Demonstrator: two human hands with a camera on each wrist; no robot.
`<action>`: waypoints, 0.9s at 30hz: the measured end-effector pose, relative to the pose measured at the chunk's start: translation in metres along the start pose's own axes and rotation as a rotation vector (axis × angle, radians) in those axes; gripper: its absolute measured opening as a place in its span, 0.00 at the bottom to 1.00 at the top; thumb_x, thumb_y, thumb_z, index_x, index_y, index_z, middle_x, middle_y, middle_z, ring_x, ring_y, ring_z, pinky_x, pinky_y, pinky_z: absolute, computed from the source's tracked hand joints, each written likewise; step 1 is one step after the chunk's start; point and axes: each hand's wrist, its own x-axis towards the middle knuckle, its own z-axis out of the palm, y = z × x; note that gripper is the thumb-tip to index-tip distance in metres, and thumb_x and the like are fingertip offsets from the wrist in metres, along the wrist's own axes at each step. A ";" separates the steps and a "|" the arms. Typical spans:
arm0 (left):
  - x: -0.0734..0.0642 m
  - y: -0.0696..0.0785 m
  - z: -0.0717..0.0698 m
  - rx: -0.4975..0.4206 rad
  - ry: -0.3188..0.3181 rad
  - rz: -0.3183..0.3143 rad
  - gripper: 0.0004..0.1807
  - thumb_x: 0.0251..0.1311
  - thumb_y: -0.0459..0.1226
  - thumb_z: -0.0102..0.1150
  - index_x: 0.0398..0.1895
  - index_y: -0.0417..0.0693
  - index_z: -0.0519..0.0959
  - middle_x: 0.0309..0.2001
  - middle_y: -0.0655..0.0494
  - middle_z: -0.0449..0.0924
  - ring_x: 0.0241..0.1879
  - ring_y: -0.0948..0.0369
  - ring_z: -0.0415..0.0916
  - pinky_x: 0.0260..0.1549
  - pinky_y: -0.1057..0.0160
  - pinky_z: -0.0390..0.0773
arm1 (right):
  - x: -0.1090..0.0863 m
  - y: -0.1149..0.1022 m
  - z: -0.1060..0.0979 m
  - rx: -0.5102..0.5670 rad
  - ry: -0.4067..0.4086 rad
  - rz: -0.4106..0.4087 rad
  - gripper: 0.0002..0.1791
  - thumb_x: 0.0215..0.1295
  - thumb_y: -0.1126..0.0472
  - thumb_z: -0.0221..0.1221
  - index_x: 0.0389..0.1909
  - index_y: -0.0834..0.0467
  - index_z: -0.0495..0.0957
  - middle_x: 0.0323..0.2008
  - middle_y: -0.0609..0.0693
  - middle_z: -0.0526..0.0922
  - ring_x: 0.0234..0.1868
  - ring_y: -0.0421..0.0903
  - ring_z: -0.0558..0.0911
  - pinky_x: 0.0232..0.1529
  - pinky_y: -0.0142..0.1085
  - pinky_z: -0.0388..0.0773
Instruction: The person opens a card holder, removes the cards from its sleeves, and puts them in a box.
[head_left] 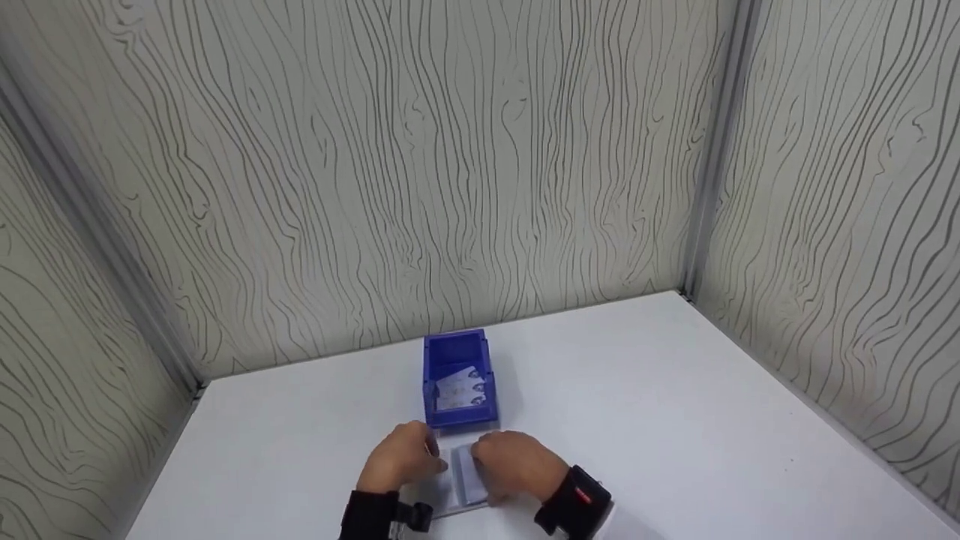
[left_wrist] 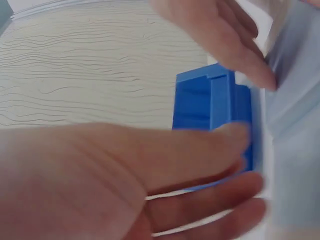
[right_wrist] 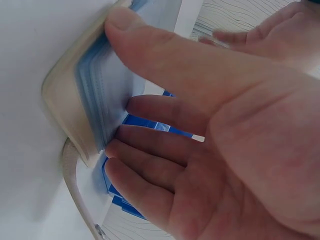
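A card holder (head_left: 469,480) with clear sleeves lies spread on the white table in the head view. The right wrist view shows its beige cover (right_wrist: 62,100), bluish sleeve pages (right_wrist: 102,85) and a strap (right_wrist: 75,185) with a snap. My right hand (head_left: 521,465) holds its right side, the thumb (right_wrist: 125,20) at one edge and several fingertips at another. Over the left side hovers my left hand (head_left: 405,455), its thumb and fingers extended near the sleeves (left_wrist: 295,165); I see nothing held, and whether it touches them cannot be told.
A blue bin (head_left: 461,421) stands just beyond the card holder, with several printed white cards (head_left: 459,388) inside. Wood-grain patterned panels (head_left: 450,165) with grey metal posts enclose the white table (head_left: 637,390) at the back and sides.
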 end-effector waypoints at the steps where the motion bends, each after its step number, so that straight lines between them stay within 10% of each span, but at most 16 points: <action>1: -0.013 0.018 -0.009 0.005 -0.053 -0.070 0.08 0.50 0.32 0.78 0.27 0.42 0.85 0.26 0.53 0.84 0.27 0.58 0.76 0.26 0.59 0.75 | 0.000 0.001 0.001 -0.006 0.001 -0.001 0.22 0.43 0.57 0.84 0.36 0.52 0.82 0.29 0.44 0.82 0.30 0.42 0.77 0.38 0.37 0.83; 8: -0.021 0.023 0.004 0.069 -0.117 -0.188 0.12 0.39 0.26 0.80 0.22 0.44 0.84 0.23 0.57 0.82 0.25 0.58 0.74 0.27 0.60 0.76 | 0.001 0.002 0.003 0.008 -0.023 0.016 0.23 0.43 0.58 0.84 0.40 0.53 0.84 0.31 0.44 0.84 0.31 0.41 0.77 0.42 0.37 0.84; 27: -0.016 0.020 0.009 0.051 -0.138 -0.235 0.12 0.46 0.26 0.82 0.26 0.43 0.84 0.28 0.53 0.85 0.30 0.56 0.77 0.36 0.56 0.83 | -0.004 0.006 -0.002 -0.036 0.015 -0.001 0.21 0.53 0.48 0.81 0.31 0.56 0.81 0.25 0.46 0.80 0.24 0.41 0.71 0.28 0.38 0.77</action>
